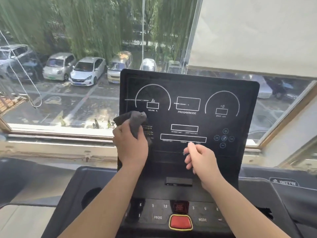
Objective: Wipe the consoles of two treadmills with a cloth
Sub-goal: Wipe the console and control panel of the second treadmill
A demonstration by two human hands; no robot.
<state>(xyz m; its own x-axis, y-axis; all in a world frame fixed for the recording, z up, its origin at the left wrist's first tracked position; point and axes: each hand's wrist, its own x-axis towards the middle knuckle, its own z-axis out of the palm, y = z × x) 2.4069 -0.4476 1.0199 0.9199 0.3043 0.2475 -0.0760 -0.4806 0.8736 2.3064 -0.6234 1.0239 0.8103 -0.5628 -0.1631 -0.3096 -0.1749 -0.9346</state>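
On the console screen (188, 100) in front of you, you read "INCLINE %", "PROGAM/MODE" and "SPEED". On the button panel (180, 213) below, you see 6, 9, 12, then 3, 6, plus "PROG" and "MODE". Smaller print on the screen is too blurred for you to read.

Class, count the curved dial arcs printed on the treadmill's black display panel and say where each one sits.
2. The left arc curves over the INCLINE box, above the cloth in the left hand. The right arc curves over the SPEED box. None seems hidden.
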